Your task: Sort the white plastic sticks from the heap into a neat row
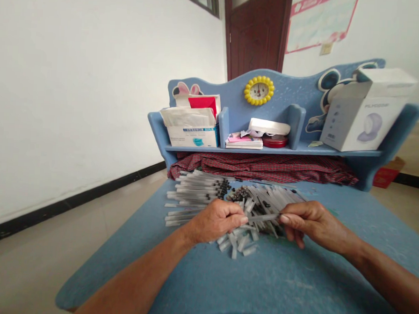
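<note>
A slim translucent pen (262, 218) stretches level between my two hands over the blue desk. My left hand (222, 218) pinches its left end between thumb and fingers. At the other end, where something dark shows, my right hand (302, 220) is closed on it. Short clear pen caps (240, 243) lie in a loose heap below and beside my left hand. Behind my hands is a pile of clear, thin pen parts (272, 198), some with metallic-looking ends. To the left, pens with black ends (197, 191) are stacked roughly parallel.
Behind the piles runs a folded red plaid cloth (265, 167). Above it, the desk shelf (290, 147) carries a mask box (193, 132), a red round tin (275, 141), papers and a large white box (364, 113). A yellow clock (259, 90) is on the backboard.
</note>
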Demonstrator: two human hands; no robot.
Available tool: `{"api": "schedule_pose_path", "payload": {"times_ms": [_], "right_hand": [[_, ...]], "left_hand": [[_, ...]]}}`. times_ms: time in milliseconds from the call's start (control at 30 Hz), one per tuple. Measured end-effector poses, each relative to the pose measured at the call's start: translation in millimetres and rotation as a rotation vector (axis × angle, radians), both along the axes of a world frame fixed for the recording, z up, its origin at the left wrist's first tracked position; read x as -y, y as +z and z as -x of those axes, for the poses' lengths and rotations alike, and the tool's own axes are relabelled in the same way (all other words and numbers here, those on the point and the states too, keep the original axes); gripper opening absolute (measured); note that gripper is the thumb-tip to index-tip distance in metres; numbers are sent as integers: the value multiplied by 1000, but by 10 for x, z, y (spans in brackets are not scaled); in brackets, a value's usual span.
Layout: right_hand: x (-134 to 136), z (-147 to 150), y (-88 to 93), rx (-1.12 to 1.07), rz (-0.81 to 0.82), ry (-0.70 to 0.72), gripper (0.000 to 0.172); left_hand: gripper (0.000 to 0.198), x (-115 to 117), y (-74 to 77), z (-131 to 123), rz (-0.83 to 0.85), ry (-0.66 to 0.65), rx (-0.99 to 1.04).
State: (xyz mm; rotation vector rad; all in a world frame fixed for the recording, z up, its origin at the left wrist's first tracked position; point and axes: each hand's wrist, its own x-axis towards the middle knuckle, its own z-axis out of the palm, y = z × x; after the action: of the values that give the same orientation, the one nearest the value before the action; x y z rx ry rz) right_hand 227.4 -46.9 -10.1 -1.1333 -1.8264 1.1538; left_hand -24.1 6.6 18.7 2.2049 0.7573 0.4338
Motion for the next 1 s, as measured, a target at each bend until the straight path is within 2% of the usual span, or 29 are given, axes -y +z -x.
{"api": "schedule_pose_path", "payload": {"times_ms": [100, 200, 400, 667, 900, 1000], "right_hand": [[-5, -2, -8, -41, 40, -6, 31], [-6, 20, -18, -38, 59, -28, 33], [12, 69, -28, 75, -21, -78, 48], [-17, 49, -48, -24, 56, -43, 34], [-4, 59, -59, -3, 50, -41, 43], [-3, 75, -50, -33, 59, -56, 38]], "left_hand": [[31, -11, -13, 7, 26, -10, 0], [30, -12, -20, 9, 4, 6, -10], [27, -4, -18, -1, -61, 27, -15], [28, -29, -32, 23, -58, 1, -31], [30, -19, -26, 19, -41, 0, -37], [29, -18, -28, 13, -48, 5, -50]]}}
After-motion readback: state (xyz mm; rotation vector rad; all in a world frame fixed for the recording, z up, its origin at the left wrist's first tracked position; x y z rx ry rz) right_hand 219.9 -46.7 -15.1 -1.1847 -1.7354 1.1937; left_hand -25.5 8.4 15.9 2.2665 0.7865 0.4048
